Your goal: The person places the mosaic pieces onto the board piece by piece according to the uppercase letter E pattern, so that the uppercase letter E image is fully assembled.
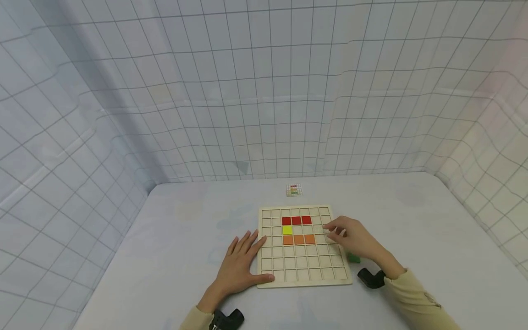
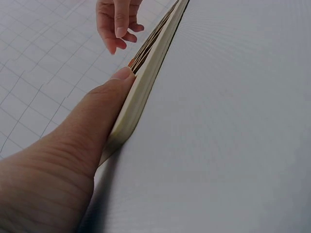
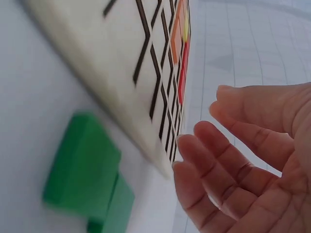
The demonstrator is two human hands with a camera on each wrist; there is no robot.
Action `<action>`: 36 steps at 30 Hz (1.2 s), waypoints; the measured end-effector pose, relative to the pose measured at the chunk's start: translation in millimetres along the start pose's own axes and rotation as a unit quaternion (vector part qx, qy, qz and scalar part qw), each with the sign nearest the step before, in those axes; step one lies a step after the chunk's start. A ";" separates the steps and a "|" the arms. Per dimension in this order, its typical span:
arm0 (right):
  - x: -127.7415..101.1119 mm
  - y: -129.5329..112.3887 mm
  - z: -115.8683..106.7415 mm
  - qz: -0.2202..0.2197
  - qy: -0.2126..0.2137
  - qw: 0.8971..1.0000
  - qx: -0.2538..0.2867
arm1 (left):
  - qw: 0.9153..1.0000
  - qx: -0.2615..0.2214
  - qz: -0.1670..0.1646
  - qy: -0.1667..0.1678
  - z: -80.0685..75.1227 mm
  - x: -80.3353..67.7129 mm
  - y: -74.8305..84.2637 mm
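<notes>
While the left hand [image 1: 239, 268] lies flat with straight fingers against the left edge of the wooden grid board [image 1: 304, 279], the right hand [image 1: 350, 238] hovers over the board's right side, fingers loosely apart and holding nothing. The board is pale, square and cut into small cells, and lies on the white table [image 1: 412, 220] in front of the person. In its cells sit three red tiles [image 1: 296, 220], one yellow tile [image 1: 287, 230] and three orange tiles [image 1: 299, 239]. Green blocks [image 3: 85, 179] lie just beside its right edge; their number is unclear.
</notes>
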State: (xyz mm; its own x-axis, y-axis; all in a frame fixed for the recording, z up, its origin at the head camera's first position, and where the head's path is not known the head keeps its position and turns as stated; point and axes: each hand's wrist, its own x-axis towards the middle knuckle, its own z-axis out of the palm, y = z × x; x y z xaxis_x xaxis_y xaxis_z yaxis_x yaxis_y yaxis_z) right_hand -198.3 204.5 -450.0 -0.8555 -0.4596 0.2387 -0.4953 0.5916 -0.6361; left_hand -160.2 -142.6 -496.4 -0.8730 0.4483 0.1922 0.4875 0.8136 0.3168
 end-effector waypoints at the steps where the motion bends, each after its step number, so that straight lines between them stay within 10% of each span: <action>1: -2.5 2.6 -3.1 0.007 0.005 1.000 -0.005 | 1.000 0.000 0.000 0.001 0.1 0.0 -0.1; 19: -40.9 34.8 -43.3 0.057 -0.056 0.994 -0.080 | 1.000 0.009 0.002 0.000 -2.2 0.8 -0.8; 36: -35.9 42.4 -46.6 0.159 -0.043 0.986 -0.040 | 1.000 0.009 0.002 -0.004 -1.6 -0.2 -0.5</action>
State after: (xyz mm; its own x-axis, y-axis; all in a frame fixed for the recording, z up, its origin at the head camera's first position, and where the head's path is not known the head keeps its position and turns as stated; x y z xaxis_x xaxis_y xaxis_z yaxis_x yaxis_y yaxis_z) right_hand -195.7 276.9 -451.4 -0.9552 -0.2945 -0.0286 -0.2172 0.7633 -0.6084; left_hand -160.2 -143.6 -495.1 -0.8713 0.4540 0.1864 0.4905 0.8182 0.2998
